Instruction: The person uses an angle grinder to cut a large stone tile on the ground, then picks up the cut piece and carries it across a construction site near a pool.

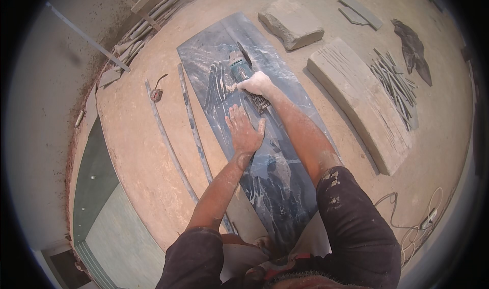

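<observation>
A long dark blue-grey stone slab (277, 151) with pale veins and white dust stretches away in front of me. My right hand (259, 84), coated in white dust, is wrapped round the body of an angle grinder (239, 70) lying over the slab's far half. The grinder's thin dark disc (244, 53) stands on edge at its far end. Just nearer and to the left, my left hand (244, 131) rests flat on the slab with the fingers stretched out, holding nothing. White streaks of dust mark the surface left of the grinder.
Two narrow strips, one being a thin stone offcut (191, 115), lie left of the slab. To the right are a thick pale block (356, 105), a rough smaller block (290, 23), a pile of thin sticks (392, 82) and a dark cloth (411, 49). Cables (415, 233) loop at the lower right.
</observation>
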Demonstrator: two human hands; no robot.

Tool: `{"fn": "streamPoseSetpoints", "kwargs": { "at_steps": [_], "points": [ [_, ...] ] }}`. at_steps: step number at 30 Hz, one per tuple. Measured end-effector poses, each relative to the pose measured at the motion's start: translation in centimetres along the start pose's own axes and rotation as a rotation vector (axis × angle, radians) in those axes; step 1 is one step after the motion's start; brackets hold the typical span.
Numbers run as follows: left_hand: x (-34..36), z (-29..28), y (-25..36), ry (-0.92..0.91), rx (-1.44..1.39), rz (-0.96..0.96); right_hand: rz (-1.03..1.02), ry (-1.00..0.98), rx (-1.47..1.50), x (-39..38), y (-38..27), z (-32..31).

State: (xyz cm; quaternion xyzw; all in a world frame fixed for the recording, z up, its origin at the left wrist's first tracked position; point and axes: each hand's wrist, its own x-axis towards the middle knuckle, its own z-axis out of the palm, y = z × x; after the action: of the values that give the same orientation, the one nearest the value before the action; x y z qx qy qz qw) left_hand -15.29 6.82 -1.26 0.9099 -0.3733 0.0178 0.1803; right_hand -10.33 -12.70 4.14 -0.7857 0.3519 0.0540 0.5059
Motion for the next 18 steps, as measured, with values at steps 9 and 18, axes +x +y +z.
{"fn": "streamPoseSetpoints", "kwargs": {
  "at_steps": [9, 18],
  "points": [
    [-0.1, 0.2, -0.4, 0.036, -0.001, 0.007, -0.023, -0.010, 0.008, -1.8, -0.9, -0.5],
    [0.1, 0.6, -0.3, 0.054, 0.002, 0.009, -0.005, 0.041, -0.047, -0.4, 1.0, 0.7]
  ]
}}
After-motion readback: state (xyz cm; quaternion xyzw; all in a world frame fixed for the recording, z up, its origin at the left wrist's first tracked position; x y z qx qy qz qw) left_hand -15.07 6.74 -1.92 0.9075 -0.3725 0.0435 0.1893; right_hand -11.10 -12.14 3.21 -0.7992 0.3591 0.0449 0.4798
